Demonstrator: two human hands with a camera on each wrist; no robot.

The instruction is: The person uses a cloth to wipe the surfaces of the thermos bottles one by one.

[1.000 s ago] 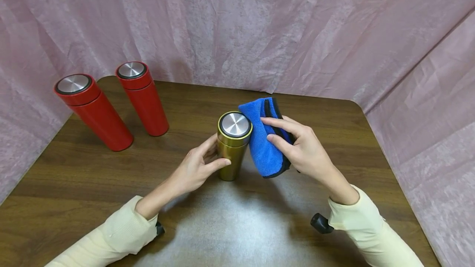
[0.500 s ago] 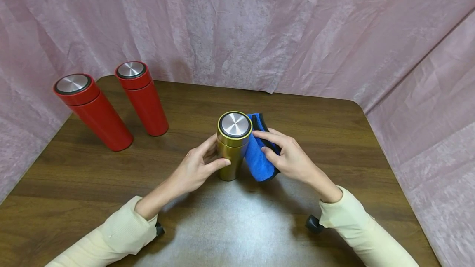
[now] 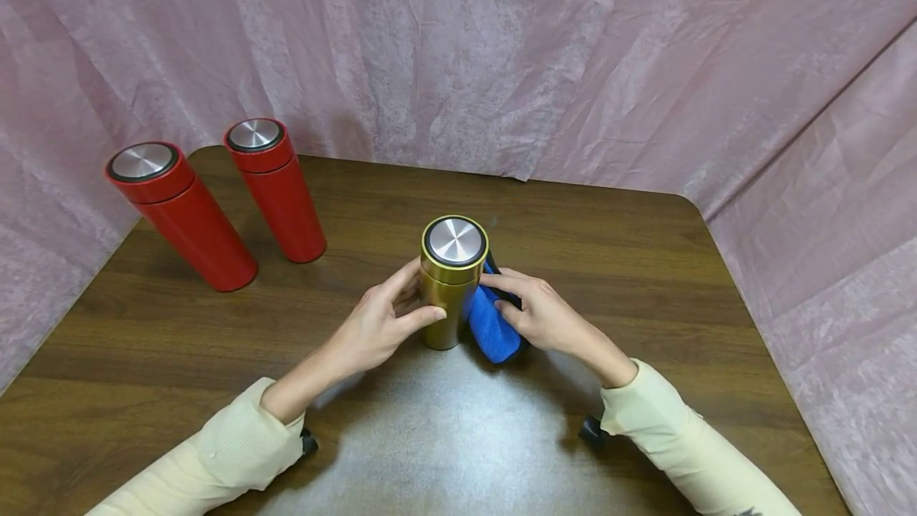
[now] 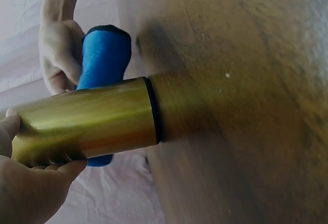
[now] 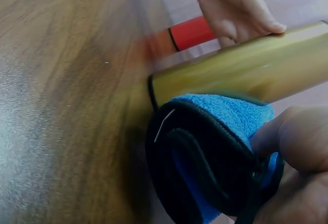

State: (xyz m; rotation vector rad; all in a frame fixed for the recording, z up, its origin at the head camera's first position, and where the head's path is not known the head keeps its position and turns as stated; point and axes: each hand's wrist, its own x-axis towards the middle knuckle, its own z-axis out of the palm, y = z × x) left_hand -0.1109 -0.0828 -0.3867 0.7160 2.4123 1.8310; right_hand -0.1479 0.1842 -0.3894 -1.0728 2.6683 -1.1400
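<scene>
A gold thermos (image 3: 450, 293) with a brushed steel lid top stands upright near the middle of the table. My left hand (image 3: 376, 325) grips its left side, thumb in front and fingers wrapped behind, as the left wrist view also shows. On the other side, my right hand (image 3: 544, 313) holds a folded blue cloth (image 3: 493, 329) with black edging against the thermos wall. In the right wrist view the folds of the cloth (image 5: 225, 111) bunch between the thumb and the thermos. Part of the cloth sticks out beyond the thermos in the left wrist view.
Two red thermoses, one at the far left (image 3: 189, 229) and one a little behind it (image 3: 282, 201), stand upright on the wooden table (image 3: 609, 245). A pink curtain (image 3: 458, 62) hangs along the back and right of the table.
My right hand has slid left and down the thermos side with the cloth, which now shows less behind the thermos. The left hand and the gold thermos have stayed in place.
</scene>
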